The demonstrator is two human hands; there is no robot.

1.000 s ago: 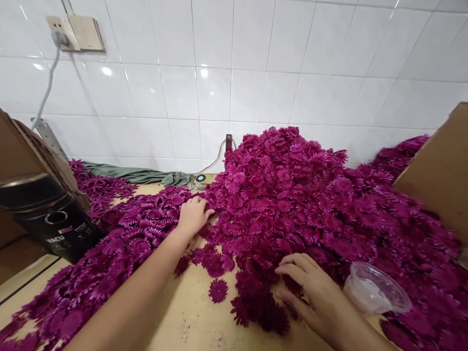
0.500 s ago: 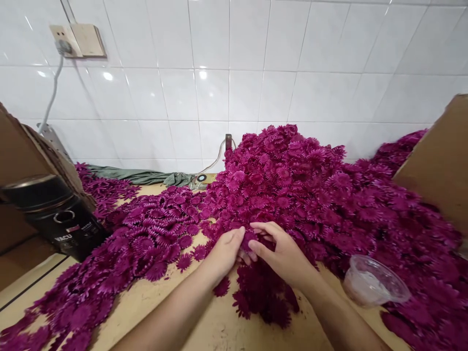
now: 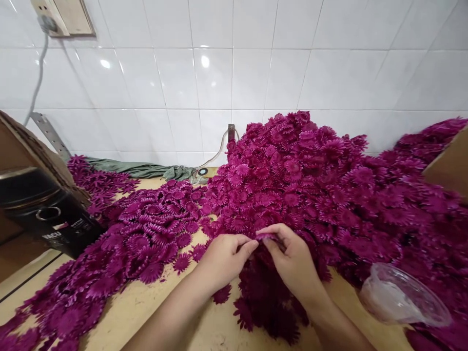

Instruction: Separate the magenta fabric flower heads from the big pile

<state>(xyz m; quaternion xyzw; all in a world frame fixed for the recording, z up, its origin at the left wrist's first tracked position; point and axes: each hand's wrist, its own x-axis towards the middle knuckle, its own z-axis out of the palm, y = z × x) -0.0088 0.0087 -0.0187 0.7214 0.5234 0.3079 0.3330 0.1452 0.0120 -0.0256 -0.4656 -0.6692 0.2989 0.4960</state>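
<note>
A tall heap of magenta fabric flower heads [image 3: 310, 180] fills the middle and right of the wooden table [image 3: 142, 312]. My left hand [image 3: 223, 256] and my right hand [image 3: 288, 258] meet at the heap's near foot. Together they pinch one magenta flower piece [image 3: 266, 237] between their fingertips, fingers closed. A flatter spread of the same flowers [image 3: 139, 239] lies to the left of my left hand. Loose single flowers [image 3: 222, 294] lie just under my wrists.
A clear plastic cup [image 3: 398, 295] lies tipped at the right front. A black appliance [image 3: 44, 214] stands at the left beside a cardboard box [image 3: 18, 141]. Another cardboard flap [image 3: 448, 165] is at the right. Green cloth [image 3: 142, 170] and a cable lie against the tiled wall.
My left hand came back from the left flower spread to the middle. My right hand rose from the table to meet it, and both now pinch a flower piece.
</note>
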